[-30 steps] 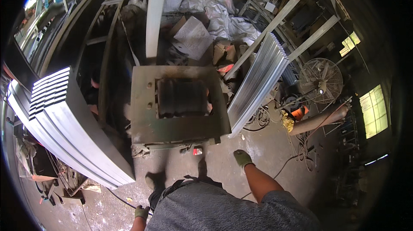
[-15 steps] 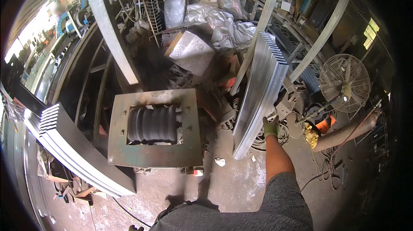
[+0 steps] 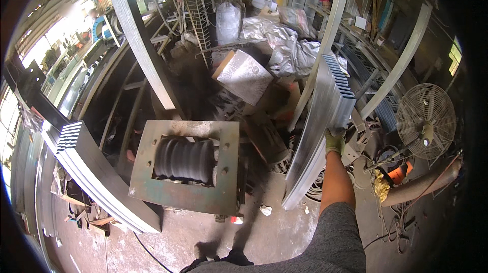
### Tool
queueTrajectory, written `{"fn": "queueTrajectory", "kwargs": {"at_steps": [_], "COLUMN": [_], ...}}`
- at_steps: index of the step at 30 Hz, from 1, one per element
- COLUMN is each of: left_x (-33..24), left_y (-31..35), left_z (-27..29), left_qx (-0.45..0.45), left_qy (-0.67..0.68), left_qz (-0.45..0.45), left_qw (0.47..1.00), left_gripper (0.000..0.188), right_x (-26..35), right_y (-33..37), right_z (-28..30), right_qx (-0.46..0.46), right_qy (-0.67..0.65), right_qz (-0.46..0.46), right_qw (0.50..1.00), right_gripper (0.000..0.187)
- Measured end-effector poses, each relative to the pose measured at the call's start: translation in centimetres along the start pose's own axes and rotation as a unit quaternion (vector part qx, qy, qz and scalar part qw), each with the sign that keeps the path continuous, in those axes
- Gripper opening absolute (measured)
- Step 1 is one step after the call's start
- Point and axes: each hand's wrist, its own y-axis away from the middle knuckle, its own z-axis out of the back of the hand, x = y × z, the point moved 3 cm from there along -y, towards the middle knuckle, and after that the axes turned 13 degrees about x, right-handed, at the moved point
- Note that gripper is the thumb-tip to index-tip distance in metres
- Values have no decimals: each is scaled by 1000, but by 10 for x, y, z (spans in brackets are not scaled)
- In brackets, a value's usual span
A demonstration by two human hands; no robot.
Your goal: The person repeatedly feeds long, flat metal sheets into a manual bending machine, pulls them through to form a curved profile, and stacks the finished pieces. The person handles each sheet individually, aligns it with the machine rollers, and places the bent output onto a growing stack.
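My right hand, in a green glove, is raised on my outstretched right arm. It is at the near right edge of a tall stack of long silvery metal profiles, closed on the outer profile, its fingertips partly hidden. The stack leans upright against a metal post, its lower end on the floor. My left hand is out of view. In front of me stands a machine with a greenish metal frame. Inside its opening sits a dark ribbed roller, blurred. A second stack of metal profiles slopes down at the left.
A large round fan stands at the right, near a thick tube and loose cables. Beyond the machine lie a white box and silvery sacks. Metal posts rise around the machine. A black cable crosses the floor.
My right hand has moved up along the edge of the right stack. The view has shifted, so the machine and both stacks appear lower and farther right.
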Motion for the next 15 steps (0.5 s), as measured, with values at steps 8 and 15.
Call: {"fn": "queueTrajectory", "kwargs": {"at_steps": [8,15], "left_x": [9,28], "left_y": [15,23], "left_z": [-16,-26], "left_qx": [-1,6], "left_qy": [8,3], "left_qz": [5,0], "left_qw": [1000,1000], "left_gripper": [102,101], "right_x": [1,-5], "right_y": [-15,17], "right_z": [12,30], "right_qx": [32,-8], "right_qy": [-15,-24], "right_qz": [-6,43], "right_qw": [999,999], "right_gripper": [130,116]}}
